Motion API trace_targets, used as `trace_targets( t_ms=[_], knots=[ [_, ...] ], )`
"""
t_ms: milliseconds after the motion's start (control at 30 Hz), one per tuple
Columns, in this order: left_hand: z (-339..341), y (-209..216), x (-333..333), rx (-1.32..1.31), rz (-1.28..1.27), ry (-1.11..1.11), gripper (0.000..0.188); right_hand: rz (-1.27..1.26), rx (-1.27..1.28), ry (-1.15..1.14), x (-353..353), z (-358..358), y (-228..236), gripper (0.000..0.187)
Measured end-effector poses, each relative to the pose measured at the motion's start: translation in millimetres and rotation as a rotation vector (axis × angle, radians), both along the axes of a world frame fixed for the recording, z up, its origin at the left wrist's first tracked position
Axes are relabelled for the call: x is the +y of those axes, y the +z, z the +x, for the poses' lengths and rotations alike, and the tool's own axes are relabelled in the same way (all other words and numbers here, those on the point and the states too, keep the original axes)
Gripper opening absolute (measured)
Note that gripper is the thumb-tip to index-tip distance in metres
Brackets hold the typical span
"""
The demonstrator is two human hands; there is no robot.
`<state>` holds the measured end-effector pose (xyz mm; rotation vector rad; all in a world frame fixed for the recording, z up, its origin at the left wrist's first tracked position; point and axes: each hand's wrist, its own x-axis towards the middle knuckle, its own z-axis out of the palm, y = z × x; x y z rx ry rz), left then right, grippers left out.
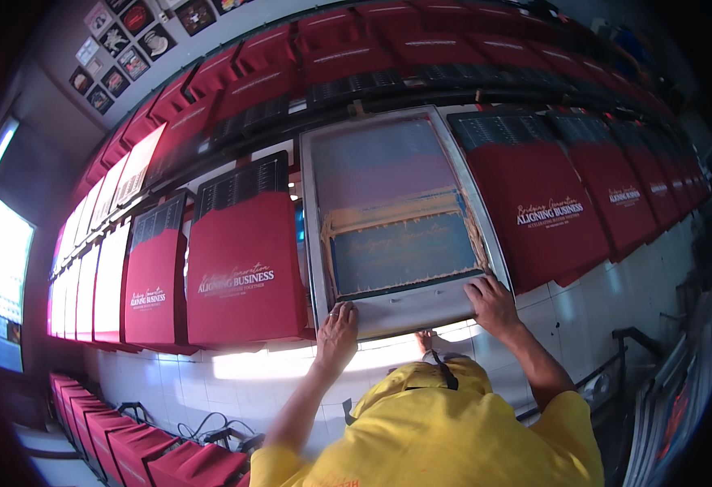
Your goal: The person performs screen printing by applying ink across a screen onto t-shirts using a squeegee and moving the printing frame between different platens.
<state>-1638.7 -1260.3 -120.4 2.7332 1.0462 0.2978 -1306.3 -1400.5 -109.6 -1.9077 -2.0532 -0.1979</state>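
Observation:
A screen printing frame (404,304) with a metal rim lies across the row of red fabric pieces in front of me. Its mesh (384,158) is see-through and bluish at the far end, with tan tape and smears around a darker blue band. My left hand (338,334) is closed over the frame's near left corner, fingers on top. At the near right corner my right hand (492,304) grips the rim, its fingers bent over the edge. What lies under the frame shows only dimly through the mesh.
Red printed fabric pieces on dark boards flank the frame, one at left (242,268) and one at right (542,195). More rows stretch behind a dark rail (250,130). Red pieces (137,450) hang low at left. Flat frames (664,398) lean at lower right.

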Motion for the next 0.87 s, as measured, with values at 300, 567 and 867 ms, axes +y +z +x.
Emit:
trace_targets(
  t_ms=[300,567,867],
  knots=[
    [-5.3,-4.4,-19.4,0.066,-0.062,-0.048,0.061,-0.160,0.052,-0.036,-23.0,-11.5,3.2,0.065],
    [-51.8,-44.1,41.7,-0.232,-0.165,0.296,0.049,0.153,0.291,-0.491,16.0,47.6,-31.3,0.031],
    [-65.5,-95.1,81.4,-0.478,-0.372,0.615,0.038,-0.117,0.810,-0.849,41.8,87.7,-86.0,0.034]
  ],
)
